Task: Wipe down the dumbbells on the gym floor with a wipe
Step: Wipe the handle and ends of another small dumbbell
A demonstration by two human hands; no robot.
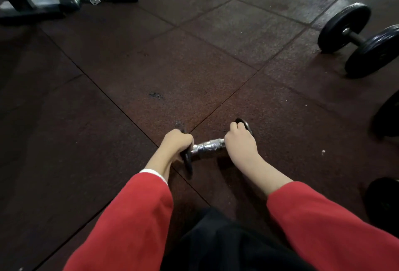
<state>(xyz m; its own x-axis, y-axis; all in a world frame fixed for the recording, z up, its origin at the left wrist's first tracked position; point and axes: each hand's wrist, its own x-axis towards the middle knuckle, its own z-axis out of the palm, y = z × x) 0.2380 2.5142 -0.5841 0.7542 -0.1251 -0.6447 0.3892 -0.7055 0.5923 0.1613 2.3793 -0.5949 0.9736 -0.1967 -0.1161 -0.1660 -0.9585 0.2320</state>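
Here both hands, left hand (176, 143) and right hand (238, 139), grip small dumbbell's (208, 145) end plates

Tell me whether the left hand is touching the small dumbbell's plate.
Touching. The head view shows the left hand with its fingers curled over the rim of the small dumbbell's near plate, with no gap visible between them.

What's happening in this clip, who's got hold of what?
A person in red sleeves crouches over a small dumbbell on the rubber floor. The left hand grips its left plate and the right hand grips the right plate, leaving the chrome handle bare between them. No wipe is visible at this moment; it may be hidden under a hand. A larger dumbbell lies untouched at the upper right, and more dark plates sit at the right edge.
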